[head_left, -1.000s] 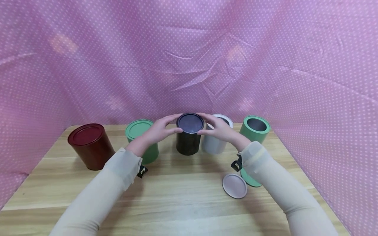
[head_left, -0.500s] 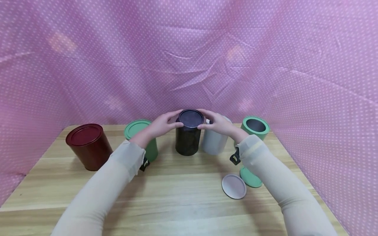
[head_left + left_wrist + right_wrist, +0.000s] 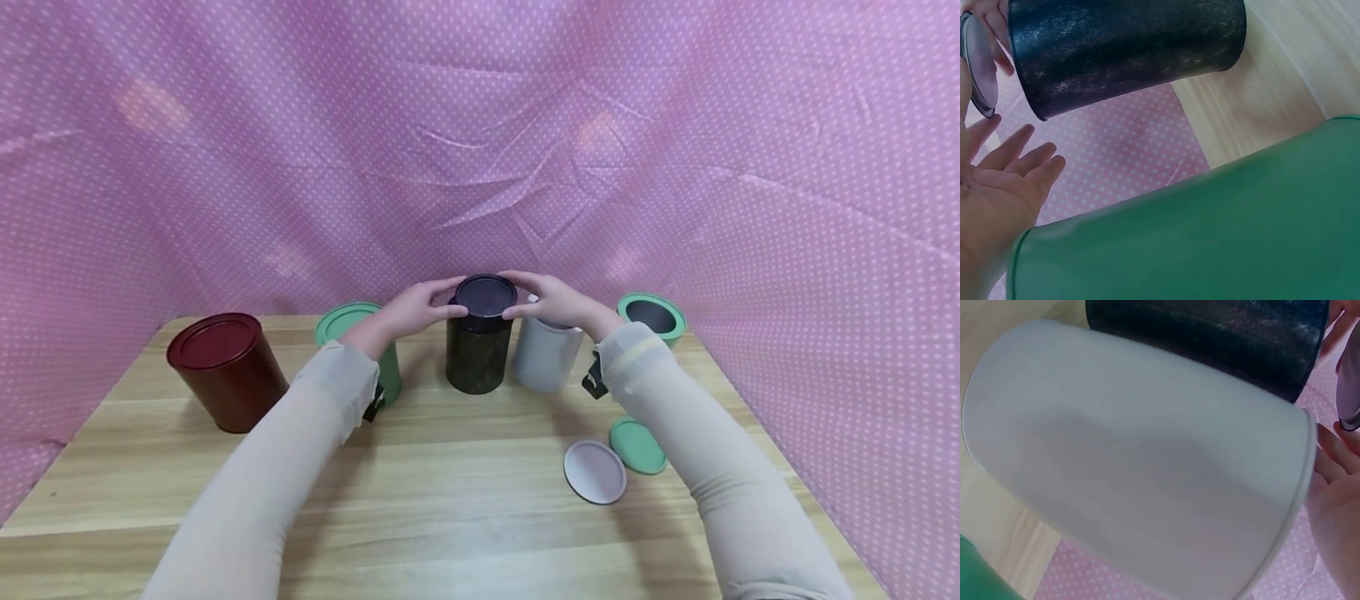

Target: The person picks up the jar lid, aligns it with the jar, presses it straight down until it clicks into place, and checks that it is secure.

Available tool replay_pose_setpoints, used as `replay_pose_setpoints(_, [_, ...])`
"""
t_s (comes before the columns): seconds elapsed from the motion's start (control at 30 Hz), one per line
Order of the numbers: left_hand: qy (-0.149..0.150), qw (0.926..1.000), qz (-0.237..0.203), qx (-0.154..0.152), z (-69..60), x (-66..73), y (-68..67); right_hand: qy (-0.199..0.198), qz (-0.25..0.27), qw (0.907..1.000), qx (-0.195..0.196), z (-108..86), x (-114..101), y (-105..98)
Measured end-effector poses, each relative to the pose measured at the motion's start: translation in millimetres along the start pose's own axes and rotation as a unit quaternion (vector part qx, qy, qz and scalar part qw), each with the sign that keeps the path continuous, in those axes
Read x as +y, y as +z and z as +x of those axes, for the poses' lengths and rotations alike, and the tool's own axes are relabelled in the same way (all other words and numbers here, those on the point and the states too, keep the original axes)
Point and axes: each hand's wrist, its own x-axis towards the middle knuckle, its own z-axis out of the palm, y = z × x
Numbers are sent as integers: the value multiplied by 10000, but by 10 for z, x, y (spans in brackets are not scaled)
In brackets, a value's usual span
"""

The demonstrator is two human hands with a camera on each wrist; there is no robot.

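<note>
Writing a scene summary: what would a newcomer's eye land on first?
The left hand and right hand hold the black lid above the black can, at the back middle of the table. Then the red can at far left, and the dotted pink curtain behind everything.

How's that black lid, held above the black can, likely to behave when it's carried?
Probably stiff: the black lid looks flat, with no visible sag. It's likely light for its size, as it looks thin in the left wrist view. It might tilt if one side slips, being held at opposite edges.
</note>
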Motion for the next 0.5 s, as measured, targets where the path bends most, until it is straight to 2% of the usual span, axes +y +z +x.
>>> replay_pose_setpoints(0.27, [-83, 9998, 13, -177, 32, -77, 10, 200, -39, 9998, -26, 104, 60, 71])
replay_pose_setpoints(0.5, [10, 9990, 367, -263, 68, -90, -10, 462, -173, 9987, -98, 120, 32, 77])
